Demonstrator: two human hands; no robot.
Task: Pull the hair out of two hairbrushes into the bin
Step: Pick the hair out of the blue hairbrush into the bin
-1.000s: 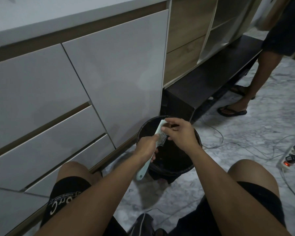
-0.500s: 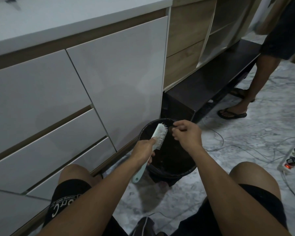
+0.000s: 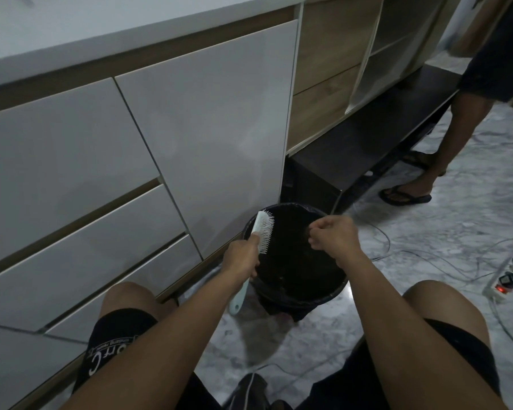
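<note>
The left hand (image 3: 241,259) is wrapping its fingers tight around the handle of the pale green hairbrush (image 3: 255,247), gripping it near the neck; above the fist the bristled head is tilting up over the near-left rim of the black bin (image 3: 335,288), bristles facing the open mouth, while below the fist the handle's tail is poking out toward the floor. The right hand (image 3: 333,233) is hovering over the bin's mouth, apart from the brush head and off to its right, with its fingertips (image 3: 312,231) pinched together; whether hair is caught between them is too fine to tell. The bin is standing on the marble floor (image 3: 427,232), just beside the white cabinet (image 3: 208,128), between the person's bent knees and beyond them.
</note>
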